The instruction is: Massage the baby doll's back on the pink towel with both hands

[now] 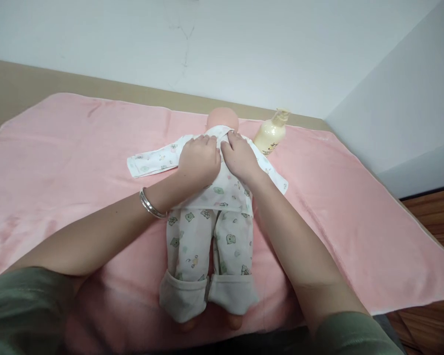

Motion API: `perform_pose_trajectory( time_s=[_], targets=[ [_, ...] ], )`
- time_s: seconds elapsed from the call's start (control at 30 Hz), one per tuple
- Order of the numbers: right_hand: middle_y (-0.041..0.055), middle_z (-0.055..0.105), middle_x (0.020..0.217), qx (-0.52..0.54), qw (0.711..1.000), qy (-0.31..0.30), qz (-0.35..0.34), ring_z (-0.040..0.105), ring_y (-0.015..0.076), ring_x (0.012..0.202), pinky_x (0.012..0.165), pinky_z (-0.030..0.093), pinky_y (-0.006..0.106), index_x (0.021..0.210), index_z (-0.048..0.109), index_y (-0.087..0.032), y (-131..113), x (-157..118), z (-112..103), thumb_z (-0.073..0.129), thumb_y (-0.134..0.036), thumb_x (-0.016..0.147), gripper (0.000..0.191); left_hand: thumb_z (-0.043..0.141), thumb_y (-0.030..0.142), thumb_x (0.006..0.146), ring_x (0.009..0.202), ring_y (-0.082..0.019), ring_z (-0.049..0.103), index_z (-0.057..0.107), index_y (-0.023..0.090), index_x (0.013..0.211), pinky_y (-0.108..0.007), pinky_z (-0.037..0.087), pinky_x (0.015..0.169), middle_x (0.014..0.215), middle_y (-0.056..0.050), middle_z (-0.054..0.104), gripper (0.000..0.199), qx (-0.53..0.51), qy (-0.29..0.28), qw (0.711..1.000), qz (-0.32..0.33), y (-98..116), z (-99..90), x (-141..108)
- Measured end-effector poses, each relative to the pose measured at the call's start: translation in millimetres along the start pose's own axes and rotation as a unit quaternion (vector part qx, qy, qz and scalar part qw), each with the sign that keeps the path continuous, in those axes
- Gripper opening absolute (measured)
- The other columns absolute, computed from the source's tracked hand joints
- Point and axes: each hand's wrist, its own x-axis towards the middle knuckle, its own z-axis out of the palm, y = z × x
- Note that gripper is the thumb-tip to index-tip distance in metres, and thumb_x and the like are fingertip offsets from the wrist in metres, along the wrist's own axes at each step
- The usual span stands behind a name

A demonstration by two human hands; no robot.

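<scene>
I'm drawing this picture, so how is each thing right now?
Doll: lying down, clothed
Shirt: on the doll, sleeves spread
Trousers: on, cuffs turned up
Pump bottle: standing
Blanket: spread out, slightly wrinkled
Bracelet: worn
Left hand: resting on the shirt
Right hand: on the shirt too

The left hand and right hand are partly covering the printed baby shirt; rolled cuffs are hiding most of the doll's feet. The pump bottle's lettering is showing illegibly small. Frame edges are cropping the green sleeves and pink blanket.
</scene>
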Motion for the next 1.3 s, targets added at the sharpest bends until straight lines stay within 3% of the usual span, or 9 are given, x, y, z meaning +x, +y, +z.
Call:
perform_pose_trajectory(
  time_s=[0.2, 0.37, 0.47, 0.67, 0.87, 1.13, 1.3],
  targets=[
    [0.0263, 0.063, 0.144, -0.033, 0.999, -0.003, 0.005, 0.058, 0.0399, 0.137, 0.120, 0.044, 0.057, 0.137, 0.056, -0.002, -8, -6, -4, 0.028, -0.028, 0.104, 0.050, 0.033, 0.013, 0.098, 0.133, -0.034, 0.063, 0.065, 0.006, 0.126, -0.047, 0.050, 0.118, 0.133, -0.023, 0.069, 0.043, -0.021, -0.040, 0.999, 0.005, 11, -9.7, -7],
    [0.0260, 0.070, 0.127, -0.092, 0.995, -0.036, -0.008, 0.065, 0.0408, 0.125, 0.111, 0.050, 0.055, 0.117, 0.063, -0.007, -22, -22, -13, 0.032, -0.021, 0.103, 0.037, 0.035, 0.021, 0.098, 0.117, -0.031, 0.068, 0.069, 0.011, 0.115, -0.048, 0.054, 0.112, 0.125, -0.018, 0.073, 0.039, -0.074, -0.048, 0.996, -0.028, -9, -7.8, 12],
    [0.0259, 0.071, 0.123, -0.115, 0.992, -0.043, -0.010, 0.066, 0.0407, 0.122, 0.108, 0.052, 0.053, 0.107, 0.065, -0.009, -26, -26, -13, 0.038, -0.018, 0.101, 0.030, 0.033, 0.026, 0.100, 0.122, -0.030, 0.065, 0.070, 0.014, 0.114, -0.049, 0.050, 0.117, 0.130, -0.015, 0.073, 0.042, -0.108, -0.042, 0.993, -0.037, -20, -3.0, 21],
    [0.0244, 0.070, 0.130, -0.016, 0.999, -0.031, 0.008, 0.063, 0.0386, 0.127, 0.113, 0.049, 0.054, 0.116, 0.067, -0.009, -11, -10, -12, 0.034, -0.032, 0.104, 0.043, 0.032, 0.022, 0.100, 0.126, -0.033, 0.063, 0.068, 0.008, 0.110, -0.051, 0.048, 0.120, 0.126, -0.022, 0.070, 0.040, -0.060, -0.034, 0.997, -0.038, -7, -6.5, 12],
    [0.0227, 0.069, 0.136, 0.007, 1.000, 0.003, -0.012, 0.064, 0.0358, 0.125, 0.116, 0.046, 0.053, 0.124, 0.065, -0.009, 1, -3, -9, 0.035, -0.032, 0.102, 0.044, 0.041, 0.016, 0.095, 0.136, -0.032, 0.062, 0.068, 0.011, 0.120, -0.049, 0.049, 0.122, 0.137, -0.017, 0.069, 0.037, -0.083, -0.050, 0.995, -0.020, 11, -14.8, -4],
    [0.0237, 0.072, 0.126, -0.060, 0.998, -0.002, 0.004, 0.067, 0.0360, 0.118, 0.106, 0.052, 0.049, 0.123, 0.067, -0.004, -14, -10, -12, 0.032, -0.028, 0.105, 0.046, 0.038, 0.023, 0.095, 0.160, -0.029, 0.041, 0.057, 0.004, 0.150, -0.047, 0.027, 0.140, 0.166, -0.018, 0.049, 0.061, -0.133, -0.054, 0.989, -0.044, -2, -3.0, 5],
    [0.0198, 0.074, 0.101, -0.127, 0.990, -0.051, 0.016, 0.070, 0.0322, 0.097, 0.090, 0.055, 0.043, 0.103, 0.069, -0.009, -34, -27, -23, 0.039, -0.020, 0.104, 0.032, 0.037, 0.028, 0.096, 0.160, -0.028, 0.042, 0.061, 0.013, 0.149, -0.050, 0.025, 0.141, 0.165, -0.010, 0.053, 0.060, -0.183, -0.027, 0.981, -0.056, -18, 7.1, 15]
  ],
)
